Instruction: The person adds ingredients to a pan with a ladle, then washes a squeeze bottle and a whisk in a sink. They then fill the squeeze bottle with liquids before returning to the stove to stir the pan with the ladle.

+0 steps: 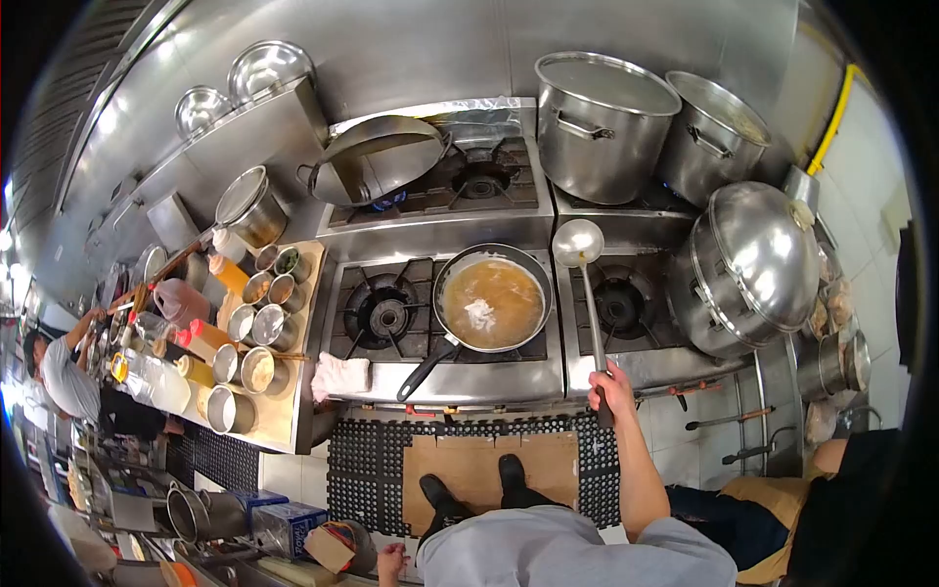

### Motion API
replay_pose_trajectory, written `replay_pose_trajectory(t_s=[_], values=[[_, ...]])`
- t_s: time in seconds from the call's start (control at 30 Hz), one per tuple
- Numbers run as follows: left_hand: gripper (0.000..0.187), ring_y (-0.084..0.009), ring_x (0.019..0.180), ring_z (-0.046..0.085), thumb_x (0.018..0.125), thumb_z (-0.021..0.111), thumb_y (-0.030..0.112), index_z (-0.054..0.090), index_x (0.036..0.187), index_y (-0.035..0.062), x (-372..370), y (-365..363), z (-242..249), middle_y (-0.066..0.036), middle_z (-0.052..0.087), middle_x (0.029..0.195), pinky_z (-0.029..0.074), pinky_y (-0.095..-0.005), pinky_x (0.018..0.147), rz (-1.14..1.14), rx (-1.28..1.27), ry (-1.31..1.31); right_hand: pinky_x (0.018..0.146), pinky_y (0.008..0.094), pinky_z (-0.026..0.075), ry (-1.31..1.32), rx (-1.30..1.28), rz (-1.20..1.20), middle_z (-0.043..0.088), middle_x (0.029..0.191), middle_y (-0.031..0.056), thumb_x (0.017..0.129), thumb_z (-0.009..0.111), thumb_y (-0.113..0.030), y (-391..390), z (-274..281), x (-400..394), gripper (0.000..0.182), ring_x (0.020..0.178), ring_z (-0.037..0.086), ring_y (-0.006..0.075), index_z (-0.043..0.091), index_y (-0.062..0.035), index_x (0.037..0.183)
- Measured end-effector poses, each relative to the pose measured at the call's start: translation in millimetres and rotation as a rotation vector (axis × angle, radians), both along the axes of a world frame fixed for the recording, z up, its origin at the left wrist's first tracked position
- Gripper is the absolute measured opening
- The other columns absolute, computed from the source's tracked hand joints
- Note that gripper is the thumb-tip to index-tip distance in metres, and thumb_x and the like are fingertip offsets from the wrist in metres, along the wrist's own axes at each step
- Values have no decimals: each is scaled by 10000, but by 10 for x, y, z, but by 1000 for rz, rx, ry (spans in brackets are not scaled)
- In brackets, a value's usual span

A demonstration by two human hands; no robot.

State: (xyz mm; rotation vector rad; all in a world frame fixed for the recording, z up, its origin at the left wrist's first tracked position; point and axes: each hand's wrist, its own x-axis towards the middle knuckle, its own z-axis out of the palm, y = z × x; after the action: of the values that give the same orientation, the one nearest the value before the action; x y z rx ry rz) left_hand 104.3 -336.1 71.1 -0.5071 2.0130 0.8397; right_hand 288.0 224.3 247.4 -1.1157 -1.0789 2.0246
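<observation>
My right hand (613, 391) is closed around the handle of a long steel ladle (579, 243). The ladle's bowl is raised over the stove, to the right of a black-handled frying pan (494, 333). Brownish liquid (499, 293) fills the pan, and a small white heap (479, 314) lies in it. The pan rests on a front burner, its handle (426, 373) pointing to the front left, with neither hand on it. Low beside my body, my left hand (392, 562) hangs with its fingers loosely apart and nothing visible in it.
A wok (381, 161) sits on the back left burner. Two tall stockpots (606, 127) and a domed steamer (748, 264) stand to the right. Left is a counter with sauce bottles (229, 274) and steel containers (231, 409). A folded cloth (339, 377) lies on the stove edge. People stand at both sides.
</observation>
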Motion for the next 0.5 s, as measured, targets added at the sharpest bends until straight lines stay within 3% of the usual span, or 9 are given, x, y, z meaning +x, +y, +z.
replay_pose_trajectory(t_s=[0.1,0.23,0.27,0.3,0.37,0.4,0.5], values=[[223,-146,659,646,880,546,207,621,1008,40,-6,128,25,-40,647,872,486,-260,502,-64,-37,35,327,259,344,-101,172,123,483,633,19,804,507,0,-158,275,140,425,375,416,100,464,-38,1225],[207,-144,626,638,831,596,209,633,915,23,65,230,30,-43,642,770,461,-244,484,-61,15,55,350,220,334,-220,325,249,502,631,-1,810,503,25,-243,278,118,535,396,436,77,430,-94,1326],[204,-135,613,625,830,599,209,634,911,25,78,263,36,-40,641,764,457,-242,482,-82,30,53,439,256,409,-313,365,285,539,652,41,801,535,-20,-247,245,91,547,455,492,133,423,-92,1332],[201,-125,599,612,829,602,210,636,907,28,86,286,51,-38,640,759,453,-241,480,-104,46,52,439,256,409,-312,363,287,539,652,41,801,535,-20,-228,82,57,547,455,492,133,423,-92,1332],[202,-114,581,589,829,608,214,639,904,29,110,262,12,-35,639,761,449,-245,476,-123,53,62,579,302,461,-528,1066,187,564,672,104,774,579,-74,-202,-276,-20,572,562,540,203,421,-72,1323],[200,-115,573,585,827,610,209,642,907,28,120,266,26,-37,638,751,451,-247,477,-136,46,70,682,326,460,-635,800,269,571,711,153,750,604,-112,-280,-37,-83,595,660,565,248,417,-48,1311],[194,-117,556,578,823,616,196,645,906,24,215,243,53,-41,633,722,451,-253,473,-128,38,88,641,318,455,-603,616,310,562,699,140,748,602,-100,-334,-97,-154,576,627,561,227,431,-35,1295]])
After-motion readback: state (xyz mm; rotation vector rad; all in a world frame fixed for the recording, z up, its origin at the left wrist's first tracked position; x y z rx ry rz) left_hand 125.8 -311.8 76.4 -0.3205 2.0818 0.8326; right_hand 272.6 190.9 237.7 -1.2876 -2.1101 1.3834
